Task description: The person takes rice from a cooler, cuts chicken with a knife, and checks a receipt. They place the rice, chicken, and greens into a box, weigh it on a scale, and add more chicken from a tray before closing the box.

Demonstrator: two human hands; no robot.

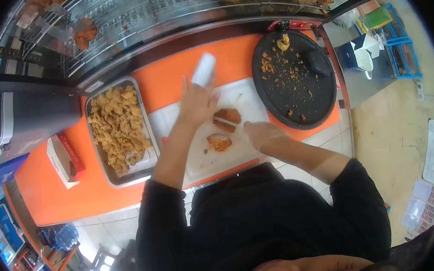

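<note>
**Fried pieces on the board: left hand grasping a white implement, right hand released**

Two fried pieces (227, 118) lie near the middle of the white cutting board (204, 162), one above the other and just apart. The upper one shows a pale cut face. The left hand (196, 104) sits just above them, its fingers wrapped round the base of a white implement (204, 69) that points away from the person. The right hand (261, 132), in a thin clear glove, lies just beside the pieces on their right, loosely unclenched and holding nothing.

Judgement: the work in hand looks like portioning these pieces. Done well, the gloved fingertips curl back and steady one piece clear of the cut line. The piece lies flat, and the stroke comes straight down.

A metal tray (108, 169) of fried crumbs sits against the board's left edge. A round black tray (294, 78) strewn with crumbs stands to the right. All of these rest on an orange counter (53, 194), with a glass display case (141, 14) behind.

Not determinable: the implement is blurred, so blade or handle cannot be told. It is also unclear whether the right fingers touch the lower piece. The person's torso hides the counter's near edge.
</note>
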